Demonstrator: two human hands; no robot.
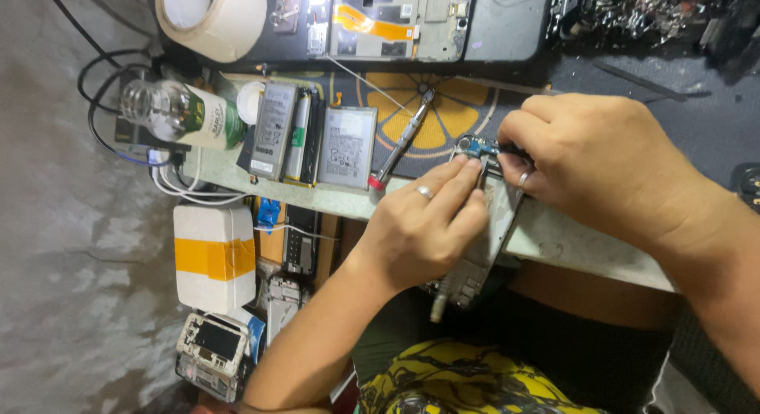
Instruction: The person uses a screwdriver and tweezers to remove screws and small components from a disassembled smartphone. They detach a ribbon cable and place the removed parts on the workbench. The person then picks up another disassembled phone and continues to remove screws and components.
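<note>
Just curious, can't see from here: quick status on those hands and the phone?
Left hand steadying opened phone frame, fingers pressed on top. Right hand pinching at small blue part. Screwdriver lying beside, batteries further left.

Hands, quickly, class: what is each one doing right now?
Left hand: fingers pressed on the opened phone, steadying it.
Right hand: closed, pinching at the phone's top; what it grips cannot be told.
</note>
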